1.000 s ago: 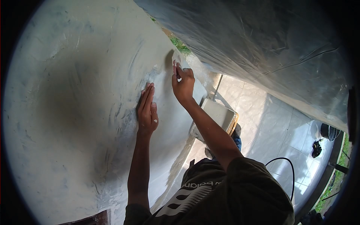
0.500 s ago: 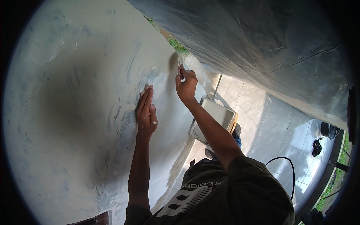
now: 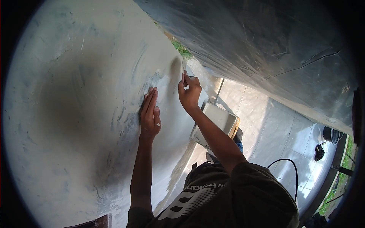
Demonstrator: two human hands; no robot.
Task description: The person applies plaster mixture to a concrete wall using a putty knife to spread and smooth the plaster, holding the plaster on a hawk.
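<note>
My left hand (image 3: pixel 150 116) lies against a grey-white, smeared wall (image 3: pixel 76 163), its fingers stretched out and held together. White specks mark the thumb. Over to the right, my right hand (image 3: pixel 191 93) pinches a thin putty knife (image 3: pixel 184 65) between thumb and fingers, blade pointing up and away from me. The knife is close to the wall near its far edge, and its shadow falls on the surface beside it. A patch of whiter, wet-looking filler (image 3: pixel 156 79) shows just above my left fingertips.
Below my right forearm stands a pale, smeared rectangular surface with a worn yellowish edge (image 3: pixel 235 128). A dark plastic sheet (image 3: pixel 266 41) hangs at the upper right. Sunlit tiles (image 3: pixel 273 133) cover the floor, with a black bucket (image 3: pixel 332 134) and a dark cable (image 3: pixel 291 161).
My right hand and the putty knife have shifted slightly down in the view. My left hand stays flat on the wall, and the whole view has moved a little.
</note>
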